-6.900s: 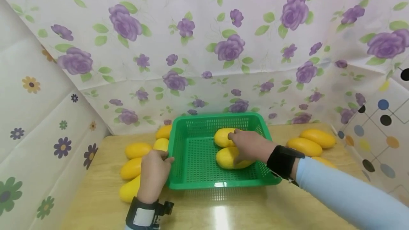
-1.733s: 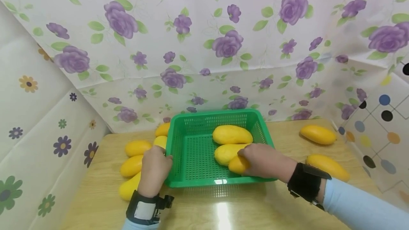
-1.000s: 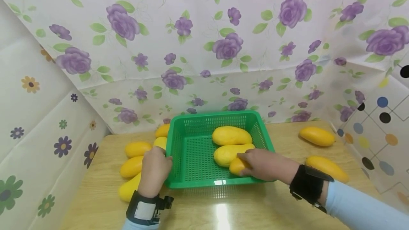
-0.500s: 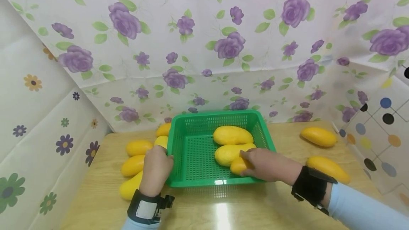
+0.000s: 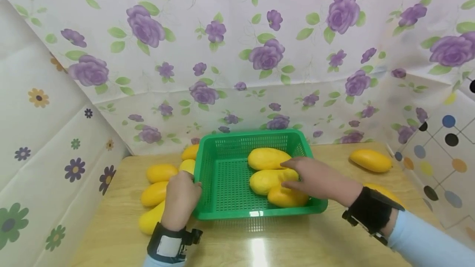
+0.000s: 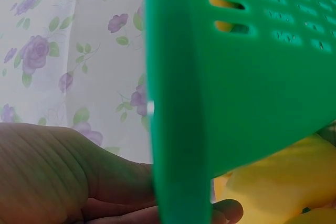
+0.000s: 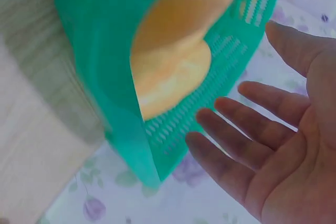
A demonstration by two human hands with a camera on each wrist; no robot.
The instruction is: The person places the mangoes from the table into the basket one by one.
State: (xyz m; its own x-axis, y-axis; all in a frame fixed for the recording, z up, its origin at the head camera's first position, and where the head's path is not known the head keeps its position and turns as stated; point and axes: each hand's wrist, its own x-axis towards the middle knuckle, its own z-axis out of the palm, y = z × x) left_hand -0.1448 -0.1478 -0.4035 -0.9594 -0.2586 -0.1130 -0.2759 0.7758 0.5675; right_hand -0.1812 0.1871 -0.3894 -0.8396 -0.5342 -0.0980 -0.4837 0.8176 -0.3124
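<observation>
A green plastic basket [image 5: 256,214] stands on the table with three yellow mangoes in its right half. One mango [image 5: 269,158] lies at the back, another [image 5: 265,181] in the middle, and an orange-tinged mango [image 5: 287,197] at the front, by the near right corner. My left hand [image 5: 181,195] pinches the basket's left rim [image 6: 181,103], thumb on one side and fingertips showing past the other. Over the right side of the basket hovers my right hand [image 5: 320,178], its fingers spread and holding nothing; the right wrist view shows the bare palm [image 7: 286,177].
Several mangoes [image 5: 154,193] lie on the wooden table left of the basket, some partly behind my left hand. To the right are a mango [image 5: 371,160] and another [image 5: 384,190] partly behind my right wrist. Flowered sheeting [image 5: 237,52] covers the back wall.
Since the earliest frame, one mango has gone from the right group into the basket's front. My right hand has just let go of it and risen slightly. My left hand stays on the rim.
</observation>
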